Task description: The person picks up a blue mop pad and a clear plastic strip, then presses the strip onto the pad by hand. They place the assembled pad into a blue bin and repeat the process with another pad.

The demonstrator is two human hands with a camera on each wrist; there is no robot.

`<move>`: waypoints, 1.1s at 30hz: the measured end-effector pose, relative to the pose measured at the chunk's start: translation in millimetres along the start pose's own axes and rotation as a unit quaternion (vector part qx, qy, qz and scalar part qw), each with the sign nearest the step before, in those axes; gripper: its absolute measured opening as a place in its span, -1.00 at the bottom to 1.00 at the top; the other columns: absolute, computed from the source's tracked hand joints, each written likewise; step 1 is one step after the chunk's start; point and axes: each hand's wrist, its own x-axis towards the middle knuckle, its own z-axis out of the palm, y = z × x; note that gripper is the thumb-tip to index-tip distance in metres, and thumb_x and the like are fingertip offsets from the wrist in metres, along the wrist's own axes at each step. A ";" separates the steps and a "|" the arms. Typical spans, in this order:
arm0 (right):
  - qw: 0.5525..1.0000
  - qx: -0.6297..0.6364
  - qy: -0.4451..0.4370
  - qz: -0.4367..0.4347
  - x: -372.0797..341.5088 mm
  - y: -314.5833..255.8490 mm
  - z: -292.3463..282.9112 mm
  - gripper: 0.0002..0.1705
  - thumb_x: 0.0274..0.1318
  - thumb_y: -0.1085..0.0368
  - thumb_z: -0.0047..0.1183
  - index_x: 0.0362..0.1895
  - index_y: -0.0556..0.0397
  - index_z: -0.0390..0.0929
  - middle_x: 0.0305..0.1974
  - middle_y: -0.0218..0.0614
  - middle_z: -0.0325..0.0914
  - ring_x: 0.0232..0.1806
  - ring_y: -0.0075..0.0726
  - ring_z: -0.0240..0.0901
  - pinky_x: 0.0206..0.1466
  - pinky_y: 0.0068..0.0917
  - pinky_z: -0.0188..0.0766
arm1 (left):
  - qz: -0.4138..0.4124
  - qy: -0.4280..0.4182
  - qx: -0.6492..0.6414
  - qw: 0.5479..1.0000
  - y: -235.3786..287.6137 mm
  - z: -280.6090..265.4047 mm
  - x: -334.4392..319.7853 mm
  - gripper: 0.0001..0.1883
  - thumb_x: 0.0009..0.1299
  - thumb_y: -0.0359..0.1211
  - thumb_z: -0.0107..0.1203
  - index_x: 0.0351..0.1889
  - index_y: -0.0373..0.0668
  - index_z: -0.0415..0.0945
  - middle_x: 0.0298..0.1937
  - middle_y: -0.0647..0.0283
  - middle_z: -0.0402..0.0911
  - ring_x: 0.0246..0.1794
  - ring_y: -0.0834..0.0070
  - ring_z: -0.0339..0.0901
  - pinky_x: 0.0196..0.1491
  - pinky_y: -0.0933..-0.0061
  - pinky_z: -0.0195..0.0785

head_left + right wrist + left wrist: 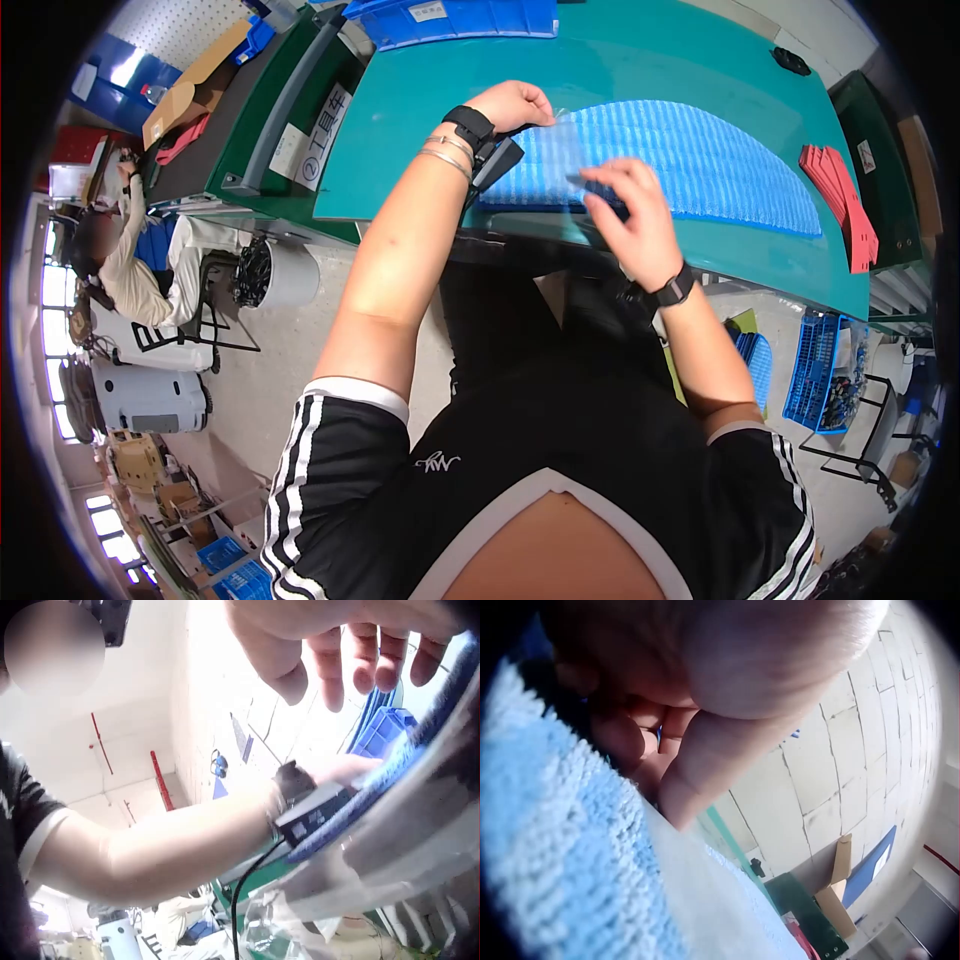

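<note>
On the green table point(440, 85) lies a half-oval, blue-striped fleecy pad point(690, 160) with a darker blue edge towards the body. A strip of clear plastic film point(565, 160) crosses its left part and hangs past the near edge. At the pad's far left edge my left hand point(512, 105) pinches the film; in the left wrist view the thumb point(697, 772) meets the curled fingers beside the fleecy pile. My right hand point(640, 215), blurred, is over the near edge of the pad, its fingers point(330, 675) fairly straight and apart above the film point(405, 840).
A blue bin point(460, 22) stands at the table's back left, and red flat pieces point(840, 205) lie at its right end. A small black object point(790, 60) is at the far right corner. Left are a tool cart point(290, 130), a waste bin point(290, 278) and a seated person point(150, 260).
</note>
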 end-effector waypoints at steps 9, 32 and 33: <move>0.963 -0.161 -0.214 -0.035 74.4 39.3 29.0 -0.65 0.01 0.37 0.00 -0.06 0.15 0.51 -0.07 -0.13 0.46 0.00 0.04 0.38 0.11 -0.19 0.34 | 0.017 0.011 0.013 1.000 -0.5 2.2 -5.2 -0.86 0.25 -0.36 0.22 -0.27 -0.18 0.60 -0.34 0.40 0.62 -0.30 0.64 0.48 -0.15 0.59 0.34; 1.000 0.022 0.010 -0.011 -22.0 12.7 13.0 -0.12 -0.03 0.27 0.27 0.38 0.04 0.13 0.32 0.04 0.16 0.35 0.13 0.15 0.33 -0.12 0.20 | 0.041 0.030 -0.185 0.981 80.5 32.3 -115.5 -0.87 0.46 -0.32 0.02 -0.23 -0.19 0.41 -0.33 0.24 0.68 -0.42 0.67 0.57 -0.35 0.69 0.40; 1.000 0.022 0.008 -0.013 -22.4 12.9 12.7 -0.12 -0.03 0.27 0.27 0.38 0.04 0.13 0.32 0.04 0.16 0.35 0.13 0.15 0.33 -0.12 0.20 | 0.008 0.021 -0.213 0.977 82.4 33.1 -119.4 -0.86 0.46 -0.31 0.02 -0.23 -0.19 0.40 -0.34 0.24 0.69 -0.45 0.67 0.59 -0.40 0.70 0.41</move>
